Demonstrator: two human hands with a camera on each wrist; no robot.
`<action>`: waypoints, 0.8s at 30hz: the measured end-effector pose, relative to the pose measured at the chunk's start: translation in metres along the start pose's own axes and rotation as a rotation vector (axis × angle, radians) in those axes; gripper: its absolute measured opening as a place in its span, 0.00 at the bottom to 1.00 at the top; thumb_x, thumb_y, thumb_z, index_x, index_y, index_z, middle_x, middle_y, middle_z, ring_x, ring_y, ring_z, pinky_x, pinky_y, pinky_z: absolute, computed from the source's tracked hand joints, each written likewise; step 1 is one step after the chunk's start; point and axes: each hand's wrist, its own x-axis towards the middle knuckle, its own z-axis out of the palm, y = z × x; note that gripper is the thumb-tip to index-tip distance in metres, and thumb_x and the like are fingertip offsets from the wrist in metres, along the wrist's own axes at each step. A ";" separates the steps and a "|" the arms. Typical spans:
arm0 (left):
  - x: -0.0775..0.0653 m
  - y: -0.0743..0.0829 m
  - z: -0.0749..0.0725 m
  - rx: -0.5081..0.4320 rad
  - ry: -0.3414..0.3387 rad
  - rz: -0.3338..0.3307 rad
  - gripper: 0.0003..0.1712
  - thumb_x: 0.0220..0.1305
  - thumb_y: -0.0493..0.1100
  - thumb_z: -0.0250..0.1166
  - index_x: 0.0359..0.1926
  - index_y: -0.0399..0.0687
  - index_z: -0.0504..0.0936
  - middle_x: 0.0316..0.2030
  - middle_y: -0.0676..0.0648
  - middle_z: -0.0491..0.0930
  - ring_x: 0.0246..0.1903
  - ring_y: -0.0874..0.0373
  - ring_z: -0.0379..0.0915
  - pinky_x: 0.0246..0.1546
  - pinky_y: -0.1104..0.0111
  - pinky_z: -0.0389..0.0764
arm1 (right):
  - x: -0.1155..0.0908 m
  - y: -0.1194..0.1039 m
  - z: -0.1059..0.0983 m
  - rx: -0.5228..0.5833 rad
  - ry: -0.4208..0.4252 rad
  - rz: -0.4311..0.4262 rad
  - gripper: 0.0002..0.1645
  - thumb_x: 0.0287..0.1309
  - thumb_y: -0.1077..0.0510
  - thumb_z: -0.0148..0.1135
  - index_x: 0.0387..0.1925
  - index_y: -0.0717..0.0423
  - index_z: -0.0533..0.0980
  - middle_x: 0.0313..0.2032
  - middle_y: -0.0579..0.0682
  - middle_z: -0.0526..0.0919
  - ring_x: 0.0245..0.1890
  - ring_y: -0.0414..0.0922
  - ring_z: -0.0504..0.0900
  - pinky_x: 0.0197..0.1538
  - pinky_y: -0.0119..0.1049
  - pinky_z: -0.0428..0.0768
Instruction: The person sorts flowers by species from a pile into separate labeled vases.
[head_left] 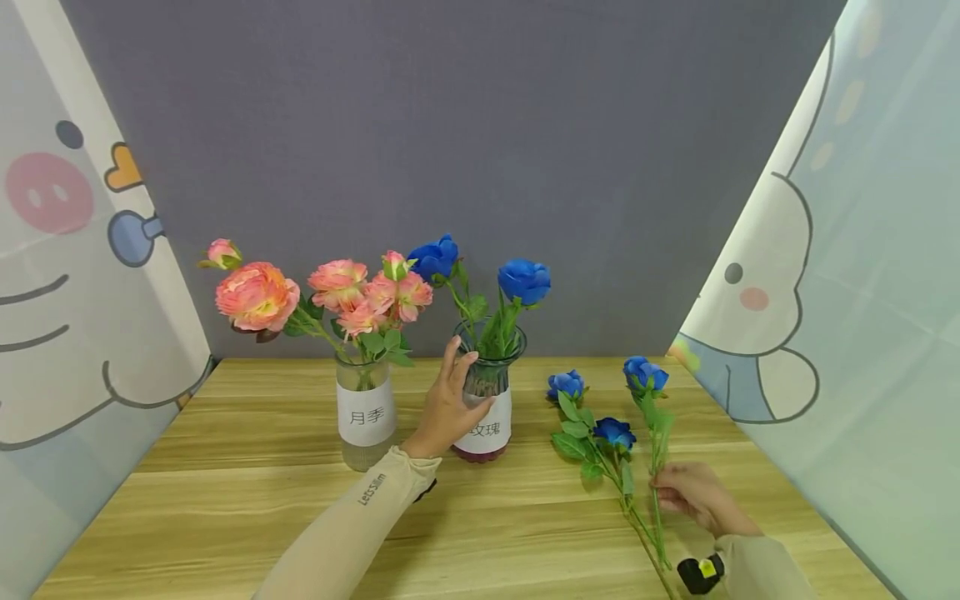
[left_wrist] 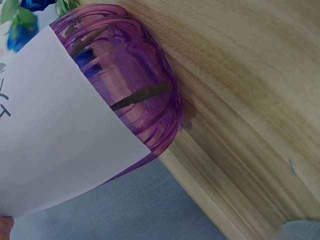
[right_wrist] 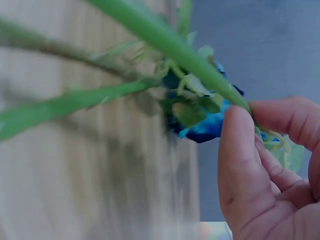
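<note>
My left hand [head_left: 442,412] holds the left side of a ribbed glass vase [head_left: 482,455], thumb across its white label and fingers up near the rim. The vase is bluish at the top and purple at its base, where cut stem ends show in the left wrist view. Two blue roses [head_left: 524,282] stand in it. On the right, my right hand [head_left: 696,493] pinches the green stem [right_wrist: 175,52] of another blue rose [head_left: 645,375] between thumb and finger. Beside that stem lie more blue roses [head_left: 615,432] with leafy stems.
A clear labelled vase [head_left: 365,450] with pink-orange flowers [head_left: 257,297] stands to the left of the ribbed one. Both vases are on a wood-grain table [head_left: 225,508]. A grey panel [head_left: 480,150] rises behind, with cartoon-printed sheets [head_left: 862,275] at both sides.
</note>
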 end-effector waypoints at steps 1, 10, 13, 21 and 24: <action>0.000 0.000 0.000 -0.001 0.001 0.002 0.52 0.40 0.30 0.78 0.64 0.42 0.57 0.65 0.24 0.53 0.49 0.34 0.73 0.21 0.64 0.70 | 0.000 -0.002 0.001 -0.008 0.018 -0.008 0.12 0.56 0.72 0.52 0.25 0.60 0.79 0.22 0.46 0.80 0.21 0.34 0.79 0.30 0.26 0.80; 0.000 -0.001 0.001 0.008 -0.012 0.023 0.54 0.40 0.30 0.78 0.65 0.42 0.54 0.65 0.25 0.52 0.44 0.37 0.76 0.20 0.67 0.66 | -0.005 -0.031 0.015 0.022 0.224 -0.091 0.19 0.63 0.68 0.52 0.52 0.78 0.67 0.32 0.45 0.79 0.28 0.35 0.80 0.37 0.29 0.81; 0.000 -0.003 0.002 0.008 -0.015 0.040 0.56 0.40 0.30 0.78 0.67 0.43 0.53 0.65 0.24 0.52 0.39 0.40 0.77 0.19 0.70 0.63 | -0.007 -0.041 0.025 0.102 0.274 -0.115 0.27 0.65 0.67 0.51 0.61 0.78 0.58 0.38 0.46 0.76 0.31 0.34 0.79 0.40 0.29 0.81; 0.000 -0.011 0.000 -0.004 -0.014 0.121 0.72 0.40 0.34 0.79 0.76 0.60 0.39 0.65 0.24 0.51 0.40 0.39 0.78 0.18 0.70 0.63 | -0.015 -0.067 0.047 0.203 0.353 -0.149 0.29 0.67 0.66 0.50 0.65 0.72 0.55 0.40 0.45 0.73 0.34 0.33 0.79 0.42 0.28 0.80; 0.000 -0.013 -0.002 -0.002 -0.017 0.136 0.73 0.39 0.35 0.80 0.76 0.61 0.38 0.69 0.28 0.48 0.40 0.40 0.78 0.19 0.69 0.65 | -0.016 -0.075 0.055 0.231 0.363 -0.174 0.20 0.67 0.67 0.50 0.58 0.69 0.61 0.37 0.44 0.75 0.32 0.34 0.79 0.41 0.29 0.81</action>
